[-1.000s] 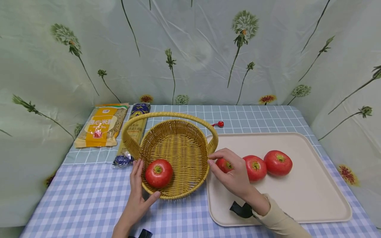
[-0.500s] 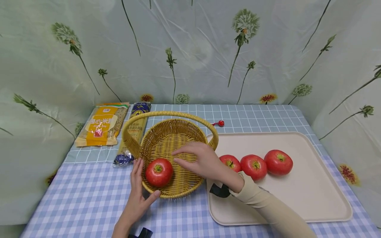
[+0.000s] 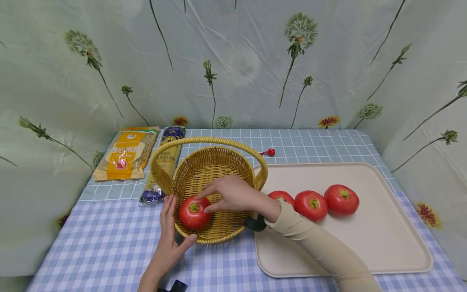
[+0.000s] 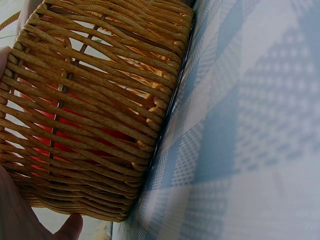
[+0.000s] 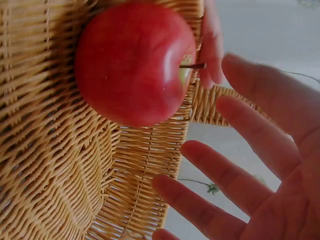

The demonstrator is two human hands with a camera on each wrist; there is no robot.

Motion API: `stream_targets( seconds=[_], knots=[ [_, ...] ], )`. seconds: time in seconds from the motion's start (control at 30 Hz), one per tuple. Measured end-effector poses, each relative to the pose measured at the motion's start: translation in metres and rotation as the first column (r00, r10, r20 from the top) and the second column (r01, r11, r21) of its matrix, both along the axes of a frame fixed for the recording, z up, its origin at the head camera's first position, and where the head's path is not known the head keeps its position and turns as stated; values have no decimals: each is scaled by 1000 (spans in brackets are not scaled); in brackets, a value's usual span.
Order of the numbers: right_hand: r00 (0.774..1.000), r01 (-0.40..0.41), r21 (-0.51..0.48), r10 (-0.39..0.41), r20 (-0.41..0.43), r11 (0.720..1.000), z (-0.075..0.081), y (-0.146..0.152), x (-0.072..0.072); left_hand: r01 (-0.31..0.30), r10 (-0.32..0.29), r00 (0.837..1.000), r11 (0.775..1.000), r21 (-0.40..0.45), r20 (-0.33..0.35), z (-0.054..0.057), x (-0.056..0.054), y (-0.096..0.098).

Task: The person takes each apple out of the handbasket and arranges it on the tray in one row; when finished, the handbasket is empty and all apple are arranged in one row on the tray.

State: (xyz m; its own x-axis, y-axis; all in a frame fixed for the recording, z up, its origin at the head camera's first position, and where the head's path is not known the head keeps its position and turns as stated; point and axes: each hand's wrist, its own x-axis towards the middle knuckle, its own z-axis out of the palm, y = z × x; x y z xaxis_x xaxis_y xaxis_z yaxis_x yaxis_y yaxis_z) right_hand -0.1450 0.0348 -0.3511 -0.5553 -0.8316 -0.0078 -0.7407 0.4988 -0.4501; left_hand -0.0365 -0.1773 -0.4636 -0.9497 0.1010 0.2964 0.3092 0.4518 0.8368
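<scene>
A yellow-brown wicker basket [image 3: 226, 227] with a tall arched handle stands on the table, holding one red apple [image 3: 194, 218] at its near left. My left hand [image 3: 168, 241] rests against the basket's left side, fingers straight along the rim and thumb at the near edge. Over the basket, my right hand [image 3: 233, 195] reaches in from the right with thumb and fingers spread beside the apple's top. In the right wrist view, a gap shows between those fingertips and the apple [image 5: 132, 65], whose stem points toward the hand. Through the weave, the left wrist view shows the apple's red.
A beige tray [image 3: 386, 239] on the right carries three red apples [image 3: 311, 206], the leftmost partly behind the right sleeve. Back left lie an orange food bag [image 3: 124, 156] and a long spaghetti packet [image 3: 168, 158]. A small red bauble [image 3: 270, 152] lies behind the tray.
My right hand has left the basket's right rim and moved left over the basket to the apple inside. My left hand has stayed on the basket's left side.
</scene>
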Motion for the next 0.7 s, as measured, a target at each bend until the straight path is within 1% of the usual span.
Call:
stream_targets(
  seconds=[0.13, 0.17, 0.2, 0.37, 0.4, 0.53, 0.7],
  knots=[
    [999, -43, 59, 43, -4, 997, 1, -7, -1, -1, 1, 1000, 1000, 1, 7, -1, 0, -1],
    [999, -54, 77, 55, -2, 996, 1, -8, -1, -4, 4, 1000, 1000, 6, 10, 4, 1, 2],
    [998, -68, 94, 69, 1, 993, 1, -9, -2, -5, 5, 1000, 1000, 8, 9, 4, 2, 2],
    [994, -108, 179, 106, 22, 978, 2, -14, -5, -4, 4, 1000, 1000, 3, 23, 3, 2, 2],
    [994, -113, 187, 110, 27, 976, 2, -15, -6, -2, 2, 1000, 1000, -3, 24, -2, 0, 0],
    [991, -132, 199, 125, 49, 971, 1, -17, -9, 4, -4, 1000, 1000, 0, 17, 0, 1, 0],
    [984, -165, 170, 150, 99, 972, -3, -17, -12, 13, -13, 1000, 1000, 6, 0, 0, 0, 1]
  ],
)
